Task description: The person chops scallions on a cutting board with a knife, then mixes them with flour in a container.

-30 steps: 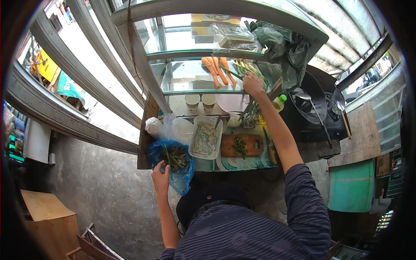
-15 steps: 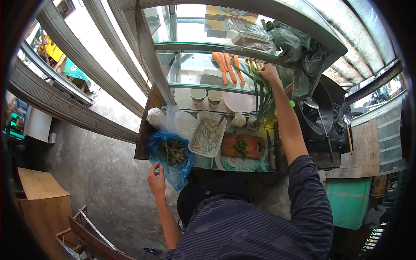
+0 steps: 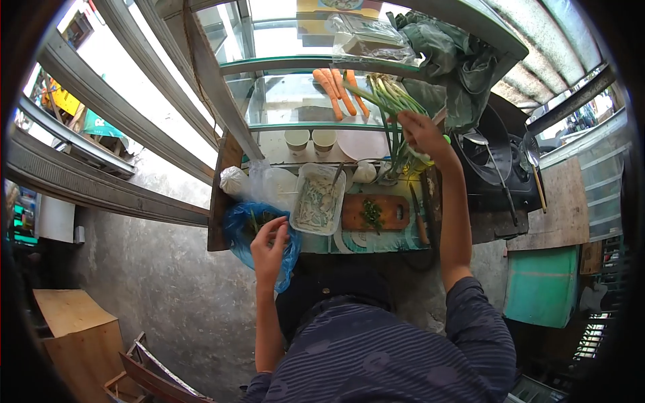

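My right hand (image 3: pixel 423 140) is closed on green spring onions (image 3: pixel 398 107) in front of the glass shelf. Their white root ends lie toward the shelf, and long green leaves hang down past the hand. Over the blue plastic bag (image 3: pixel 235 225) is my left hand (image 3: pixel 268 252), its fingers loosely curled and apart with nothing visible between them. The bag holds green trimmings, partly hidden by that hand. Chopped greens (image 3: pixel 371 213) sit on a wooden cutting board (image 3: pixel 396 218), with a knife (image 3: pixel 420 218) to its right. A plastic tub (image 3: pixel 316 201) of pale mixture has a spoon in it.
Carrots (image 3: pixel 342 91) lie on the glass shelf (image 3: pixel 302 126). Below it stand two paper cups (image 3: pixel 297 141) and a pink board (image 3: pixel 363 144). At right, a wok (image 3: pixel 480 158) with utensils rests on a black stove. A wooden post (image 3: pixel 232 101) rises at left.
My right hand has drawn back toward me with the spring onions, lifting them toward the shelf's front. My left hand has moved up and right over the blue bag. The view has shifted slightly.
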{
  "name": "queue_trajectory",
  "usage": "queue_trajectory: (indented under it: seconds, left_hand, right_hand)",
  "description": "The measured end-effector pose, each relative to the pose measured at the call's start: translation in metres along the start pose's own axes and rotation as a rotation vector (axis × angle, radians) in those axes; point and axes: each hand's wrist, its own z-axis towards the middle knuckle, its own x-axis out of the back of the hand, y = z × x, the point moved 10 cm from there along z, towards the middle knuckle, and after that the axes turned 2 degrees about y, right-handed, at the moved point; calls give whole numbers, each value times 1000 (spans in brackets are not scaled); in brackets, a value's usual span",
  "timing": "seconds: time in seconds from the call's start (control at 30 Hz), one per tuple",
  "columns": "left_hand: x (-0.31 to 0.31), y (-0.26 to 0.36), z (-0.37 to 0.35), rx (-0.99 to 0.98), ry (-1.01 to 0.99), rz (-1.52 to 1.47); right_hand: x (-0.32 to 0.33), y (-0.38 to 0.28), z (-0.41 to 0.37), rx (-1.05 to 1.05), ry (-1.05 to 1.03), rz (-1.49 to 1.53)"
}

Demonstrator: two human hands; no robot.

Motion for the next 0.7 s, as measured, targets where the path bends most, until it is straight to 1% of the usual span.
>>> queue_trajectory:
  seconds: [0.07,0.13,0.23,0.33,0.43,0.53,0.57,0.6,0.67,0.7]
  left_hand:
    - [-41,25,2,-101,-202,5]
    - [-74,56,-3,-182,-307,-152]
    - [-104,90,-13,-97,-442,-558]
    - [-115,92,-19,-52,-535,-611]
    - [-110,70,-21,-15,-608,-463]
    - [-86,42,-4,107,-473,-501]
    - [-76,33,5,132,-434,-492]
    - [-71,26,10,161,-476,-372]
    - [-72,18,12,202,-549,-145]
    - [-84,12,8,202,-576,-121]
  right_hand:
    - [-28,-27,-49,48,-81,58]
    - [-57,-33,-88,-13,-168,105]
    - [-97,-32,-131,-47,-218,253]
    - [-133,-16,-161,-166,-266,387]
    - [-162,9,-179,-170,-156,613]
    - [-177,12,-199,165,-188,-3]
    - [-176,34,-205,15,-231,-46]
    - [-160,55,-207,-38,-129,-74]
    - [-122,122,-210,-130,67,-146]
    - [-96,158,-209,-212,166,-180]
